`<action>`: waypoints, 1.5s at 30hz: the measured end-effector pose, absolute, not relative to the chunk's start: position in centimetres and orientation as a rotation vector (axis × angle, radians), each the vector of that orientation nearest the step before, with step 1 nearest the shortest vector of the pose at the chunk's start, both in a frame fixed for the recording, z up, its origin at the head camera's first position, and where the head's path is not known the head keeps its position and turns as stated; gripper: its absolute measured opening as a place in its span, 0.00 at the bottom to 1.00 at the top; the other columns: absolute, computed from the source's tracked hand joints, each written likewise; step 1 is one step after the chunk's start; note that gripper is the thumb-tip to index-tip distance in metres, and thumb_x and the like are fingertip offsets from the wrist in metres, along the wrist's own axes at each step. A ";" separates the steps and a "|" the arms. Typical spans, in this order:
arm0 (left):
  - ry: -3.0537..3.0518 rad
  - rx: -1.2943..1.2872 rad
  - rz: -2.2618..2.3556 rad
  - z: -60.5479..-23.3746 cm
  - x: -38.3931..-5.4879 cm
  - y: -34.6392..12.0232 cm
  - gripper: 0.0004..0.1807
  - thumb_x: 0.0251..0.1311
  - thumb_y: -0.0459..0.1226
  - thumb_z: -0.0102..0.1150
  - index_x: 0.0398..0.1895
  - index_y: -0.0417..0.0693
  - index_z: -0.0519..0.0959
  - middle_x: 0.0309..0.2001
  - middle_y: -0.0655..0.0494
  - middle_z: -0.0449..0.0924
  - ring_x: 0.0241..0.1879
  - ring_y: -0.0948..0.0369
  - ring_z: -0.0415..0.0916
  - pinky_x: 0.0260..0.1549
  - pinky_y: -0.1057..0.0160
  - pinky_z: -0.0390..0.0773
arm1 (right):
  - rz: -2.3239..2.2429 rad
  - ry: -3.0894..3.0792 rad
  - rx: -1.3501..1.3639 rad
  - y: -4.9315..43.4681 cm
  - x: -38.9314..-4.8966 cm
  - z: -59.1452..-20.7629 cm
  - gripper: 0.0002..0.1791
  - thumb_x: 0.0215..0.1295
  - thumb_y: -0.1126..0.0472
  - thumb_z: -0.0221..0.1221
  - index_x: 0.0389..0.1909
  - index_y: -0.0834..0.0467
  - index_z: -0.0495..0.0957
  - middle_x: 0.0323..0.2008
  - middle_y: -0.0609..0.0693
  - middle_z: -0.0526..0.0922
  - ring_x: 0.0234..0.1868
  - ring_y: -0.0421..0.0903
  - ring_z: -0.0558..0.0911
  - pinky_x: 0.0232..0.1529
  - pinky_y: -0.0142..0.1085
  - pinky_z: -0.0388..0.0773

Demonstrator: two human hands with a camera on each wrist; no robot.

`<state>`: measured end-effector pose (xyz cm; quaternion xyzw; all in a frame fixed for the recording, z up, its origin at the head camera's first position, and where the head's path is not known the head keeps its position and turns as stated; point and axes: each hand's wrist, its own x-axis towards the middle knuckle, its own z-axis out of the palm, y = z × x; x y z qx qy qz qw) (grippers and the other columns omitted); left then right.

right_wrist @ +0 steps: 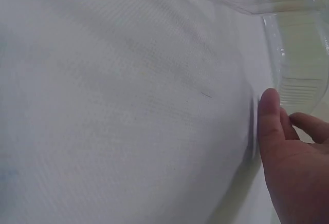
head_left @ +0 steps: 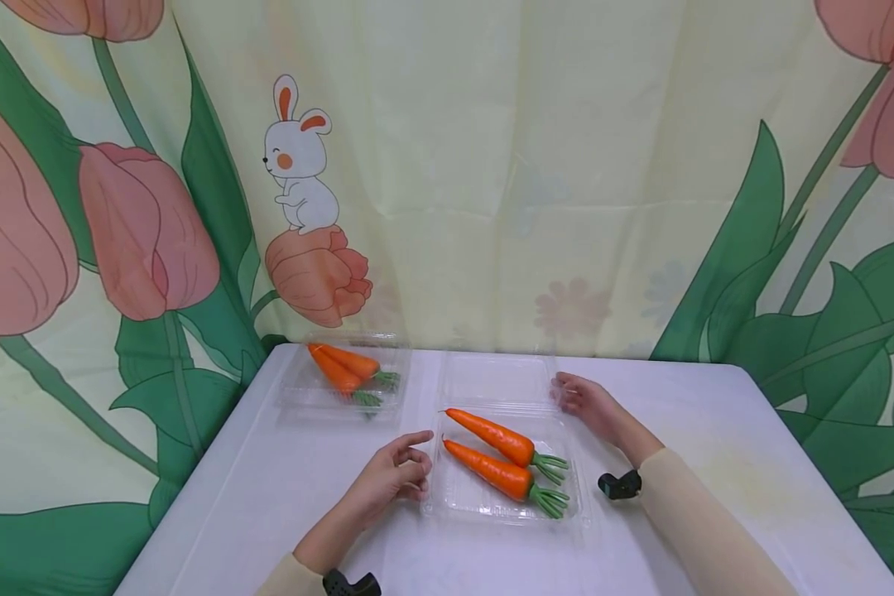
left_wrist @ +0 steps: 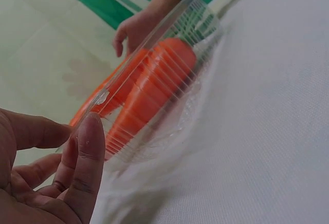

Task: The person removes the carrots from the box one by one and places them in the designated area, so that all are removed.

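White table (head_left: 283, 488) backed by a tulip-and-rabbit curtain | open clear clamshell tray (head_left: 492, 505) with two carrots (head_left: 492, 459) is seen at centre frame | left hand (head_left: 391, 476), loosely curled, is held just beside its left edge, gripping nothing | right hand (head_left: 588, 406), relaxed, is rested at the lid's right corner | second carrot tray (head_left: 343, 377) is placed upper left.

Open lid (head_left: 497, 378) blocks container's (head_left: 465, 495) far side

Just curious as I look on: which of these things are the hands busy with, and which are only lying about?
In hand:
open clear box
two carrots in it
its lid
left hand
right hand

Lying about:
closed box of carrots
white table
tulip backdrop
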<state>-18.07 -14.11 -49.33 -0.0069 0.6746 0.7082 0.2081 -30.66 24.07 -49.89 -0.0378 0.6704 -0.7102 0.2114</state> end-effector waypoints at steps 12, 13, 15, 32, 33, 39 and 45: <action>1.904 -0.023 1.962 -49.5 -18.2 -14.3 0.33 0.69 0.31 0.61 0.76 0.40 0.64 0.40 0.52 0.76 0.30 0.61 0.78 0.33 0.67 0.85 | -1.967 1.839 -0.078 24.1 -30.7 -50.1 0.35 0.81 0.58 0.39 0.80 0.71 0.43 0.75 0.66 0.54 0.50 0.38 0.77 0.53 0.26 0.77; 1.906 -0.023 1.960 -49.5 -18.2 -14.3 0.33 0.69 0.32 0.61 0.76 0.40 0.64 0.41 0.52 0.76 0.30 0.61 0.78 0.33 0.67 0.85 | -1.973 1.834 -0.081 24.1 -30.7 -50.1 0.35 0.81 0.58 0.39 0.80 0.72 0.42 0.75 0.66 0.54 0.50 0.38 0.77 0.54 0.26 0.77; 1.909 -0.024 1.956 -49.5 -18.2 -14.3 0.33 0.69 0.32 0.60 0.76 0.40 0.64 0.41 0.52 0.76 0.30 0.61 0.78 0.33 0.67 0.85 | -1.976 1.831 -0.086 24.1 -30.6 -50.0 0.35 0.81 0.58 0.39 0.80 0.72 0.41 0.76 0.67 0.53 0.51 0.37 0.77 0.54 0.26 0.77; 1.904 -0.034 1.949 -49.3 -18.2 -14.2 0.29 0.68 0.33 0.61 0.71 0.38 0.67 0.40 0.53 0.78 0.31 0.61 0.79 0.33 0.66 0.85 | -1.769 1.870 0.045 25.9 -26.5 -48.3 0.37 0.83 0.47 0.40 0.81 0.66 0.48 0.74 0.71 0.63 0.55 0.46 0.83 0.61 0.42 0.81; 1.903 -0.034 1.948 -49.4 -18.2 -14.1 0.29 0.68 0.33 0.61 0.71 0.38 0.67 0.41 0.53 0.78 0.31 0.60 0.79 0.34 0.65 0.86 | -1.762 1.868 0.066 26.0 -25.9 -48.2 0.37 0.83 0.46 0.40 0.80 0.65 0.49 0.73 0.71 0.65 0.55 0.48 0.84 0.61 0.44 0.81; 1.892 -0.036 1.960 -49.6 -18.2 -14.2 0.30 0.67 0.32 0.62 0.71 0.37 0.67 0.41 0.53 0.79 0.33 0.60 0.81 0.33 0.64 0.87 | -1.741 1.816 0.108 26.2 -22.6 -47.5 0.37 0.80 0.45 0.46 0.81 0.59 0.53 0.72 0.71 0.66 0.57 0.53 0.83 0.57 0.50 0.83; 1.877 -0.034 1.964 -49.6 -18.2 -14.2 0.30 0.67 0.33 0.62 0.71 0.38 0.67 0.41 0.52 0.78 0.35 0.59 0.81 0.33 0.62 0.87 | -1.803 1.610 0.088 26.3 -20.1 -47.6 0.36 0.81 0.44 0.47 0.82 0.52 0.52 0.73 0.70 0.62 0.61 0.55 0.82 0.59 0.55 0.81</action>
